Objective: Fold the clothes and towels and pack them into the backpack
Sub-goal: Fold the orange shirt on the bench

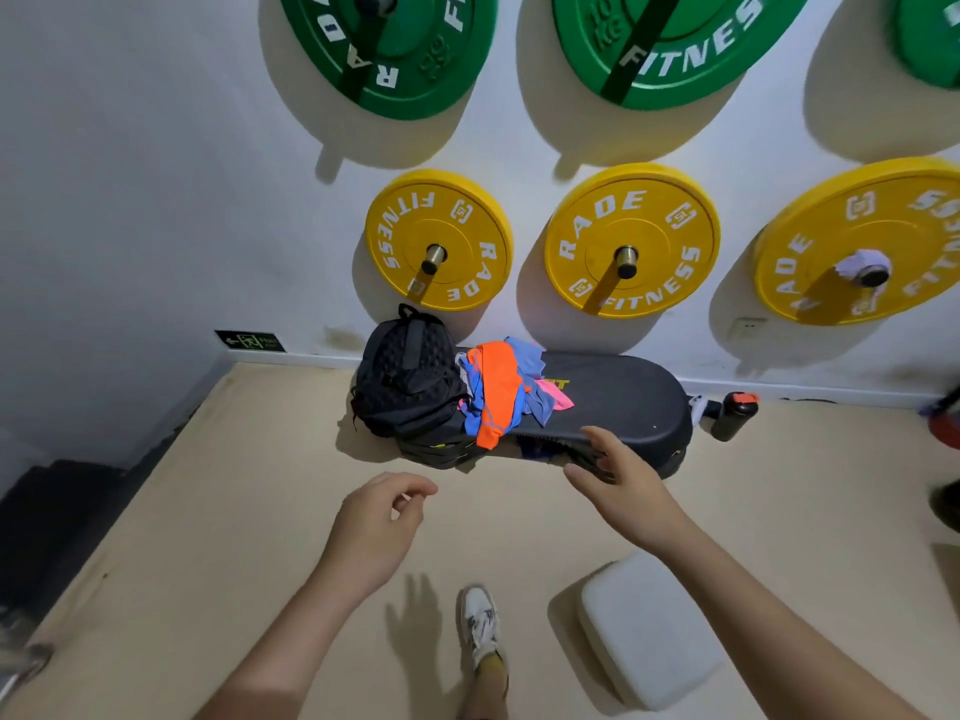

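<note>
Orange, blue and pink clothes (498,392) are being kept in one rumpled heap on a black bench (623,402), out past the fingertips of both hands and roughly between them, so by the look of it nothing is being folded yet. The black backpack (410,376) is being propped upright against the heap, straight ahead of the left hand (382,517) and touching the clothes. Whether its zip is undone can't be told from here. Both hands are being held out empty and well apart. The left one is being carried with fingers loosely curled, thumb and forefinger nearly meeting, nothing pinched. The right hand (618,480) is being stretched forward with fingers spread and relaxed, overlapping the bench's near edge, though whether that edge is being touched or just hovered over can't be called. So the step being tackled looks like the very first one: the approach and first pick. For the next move, one garment is probably being wanted off the top (the orange one looks easiest), and a flat spot is being needed for folding. The bare stretch of bench just ahead of the right hand seems the obvious choice. A dark bottle (732,415) is being left on the floor further right of the right hand, not in the way.
</note>
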